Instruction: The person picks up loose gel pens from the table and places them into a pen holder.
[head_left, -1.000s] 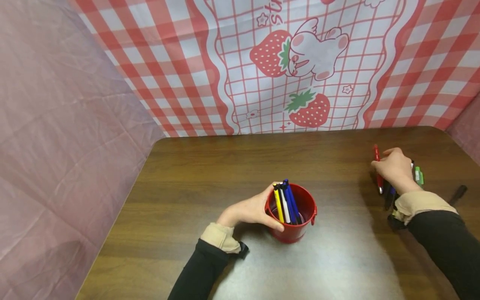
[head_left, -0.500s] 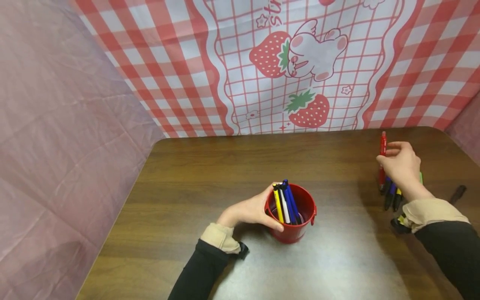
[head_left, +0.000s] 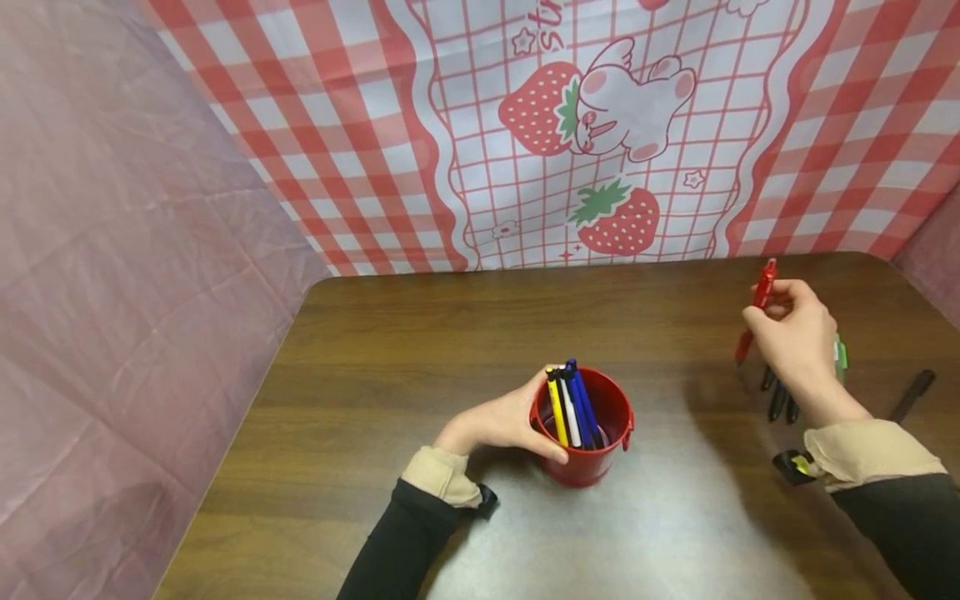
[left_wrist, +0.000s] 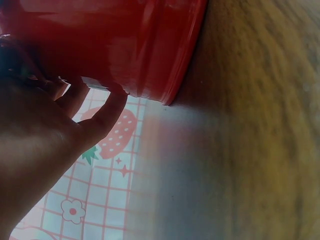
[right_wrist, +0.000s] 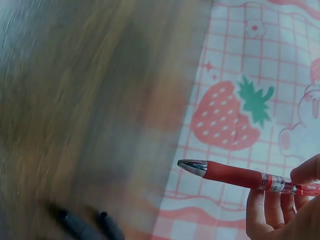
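My left hand [head_left: 510,421] grips the side of a small red bucket [head_left: 581,473], its thumb along the near rim and its fingers around the far side. Several pens stand in the bucket, among them a yellow pen [head_left: 557,408], a white one [head_left: 572,410] and a blue one [head_left: 585,407]. At the right of the table, my right hand [head_left: 798,342] pinches a red pen [head_left: 764,285] between thumb and fingers. In the right wrist view the silver tip of the red pen [right_wrist: 232,173] points away from the fingers [right_wrist: 272,212].
Beneath the right hand lie several dark-tipped pens [head_left: 780,402], partly hidden by it. A green pen [head_left: 840,357] shows beside the hand, and a black pen [head_left: 912,395] lies farther right. A checked strawberry cloth [head_left: 615,225] hangs along the table's [head_left: 390,333] back edge.
My right hand has lifted the red pen from beside the other pens and tilted it, its lower end swinging left. The left hand and the bucket have stayed in place.
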